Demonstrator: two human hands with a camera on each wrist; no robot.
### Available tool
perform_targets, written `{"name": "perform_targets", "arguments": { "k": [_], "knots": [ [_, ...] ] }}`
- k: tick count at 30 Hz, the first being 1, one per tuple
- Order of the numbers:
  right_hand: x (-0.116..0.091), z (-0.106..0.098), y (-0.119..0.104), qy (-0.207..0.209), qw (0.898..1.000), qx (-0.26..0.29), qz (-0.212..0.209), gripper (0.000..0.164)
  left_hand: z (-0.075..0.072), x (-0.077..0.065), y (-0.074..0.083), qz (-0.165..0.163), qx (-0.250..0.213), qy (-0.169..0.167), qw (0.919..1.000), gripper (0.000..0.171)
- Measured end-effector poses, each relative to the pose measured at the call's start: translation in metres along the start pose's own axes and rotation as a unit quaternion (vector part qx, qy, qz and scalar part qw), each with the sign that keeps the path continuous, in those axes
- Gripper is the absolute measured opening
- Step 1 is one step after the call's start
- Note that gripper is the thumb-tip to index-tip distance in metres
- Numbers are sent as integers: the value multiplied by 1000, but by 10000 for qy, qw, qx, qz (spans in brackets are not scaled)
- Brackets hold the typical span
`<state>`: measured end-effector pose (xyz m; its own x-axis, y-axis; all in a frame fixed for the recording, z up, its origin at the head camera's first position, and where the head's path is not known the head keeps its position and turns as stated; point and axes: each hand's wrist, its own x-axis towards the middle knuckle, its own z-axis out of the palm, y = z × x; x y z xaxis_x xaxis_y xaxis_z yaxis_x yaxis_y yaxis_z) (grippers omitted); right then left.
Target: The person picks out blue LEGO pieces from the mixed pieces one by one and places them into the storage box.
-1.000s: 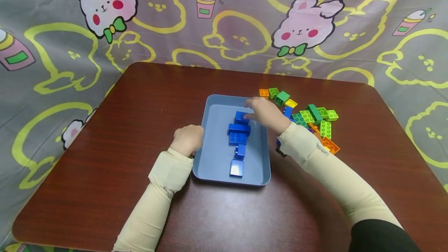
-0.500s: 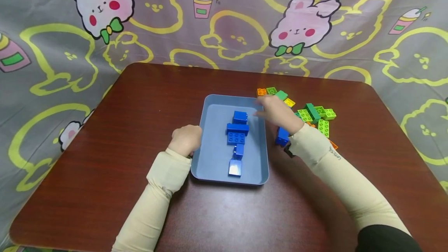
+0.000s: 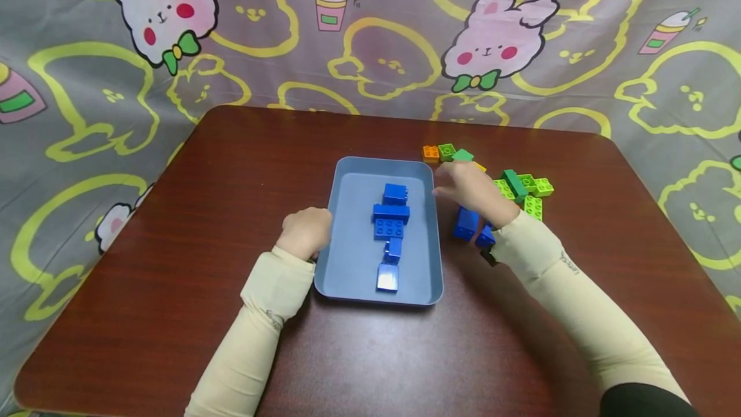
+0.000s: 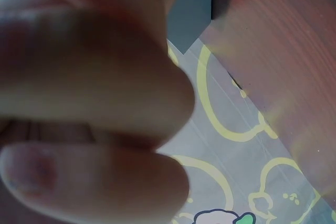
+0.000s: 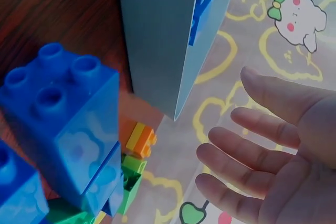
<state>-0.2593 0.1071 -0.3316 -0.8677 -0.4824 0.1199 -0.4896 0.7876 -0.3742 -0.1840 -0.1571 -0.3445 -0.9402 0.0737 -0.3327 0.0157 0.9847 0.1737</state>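
My left hand [image 3: 305, 230] is a fist at the left rim of the blue-grey tray [image 3: 379, 295]. In the left wrist view, its curled fingers [image 4: 94, 77] and thumb hide part of the tray's wall [image 4: 195, 9]. My right hand [image 3: 471, 188] is just outside the tray's right rim, over the near side of a pile of toy bricks. The right wrist view shows its palm bare and its fingers [image 5: 252, 153] spread. Inside the tray, several blue bricks [image 3: 389, 229] lie in a rough column. Close beside the right hand stands a blue brick [image 5: 79, 119] with raised studs.
Green bricks [image 3: 514, 185], an orange brick [image 3: 430, 154] and others lie loose right of the tray, partly hidden by the right hand and sleeve. The brown table [image 3: 243, 166] has rounded corners. A patterned cloth [image 3: 393, 31] hangs behind it.
My right hand has withdrawn from above the farthest blue brick in the tray, moving right past the rim toward the loose bricks. The left hand stays at the tray's left side.
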Motion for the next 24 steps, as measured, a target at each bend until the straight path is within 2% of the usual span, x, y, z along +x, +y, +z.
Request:
{"name": "perform_targets", "arguments": {
  "k": [12, 24],
  "knots": [
    [-17, -12, 12, -127, 9996, 15, 255, 33, 0, 0, 0, 55, -39, 32, 10000, 26],
    [-32, -15, 29, -103, 9996, -72, 241, 32, 1, 0, 0, 35, 9, 57, 10000, 23]
  ]
}}
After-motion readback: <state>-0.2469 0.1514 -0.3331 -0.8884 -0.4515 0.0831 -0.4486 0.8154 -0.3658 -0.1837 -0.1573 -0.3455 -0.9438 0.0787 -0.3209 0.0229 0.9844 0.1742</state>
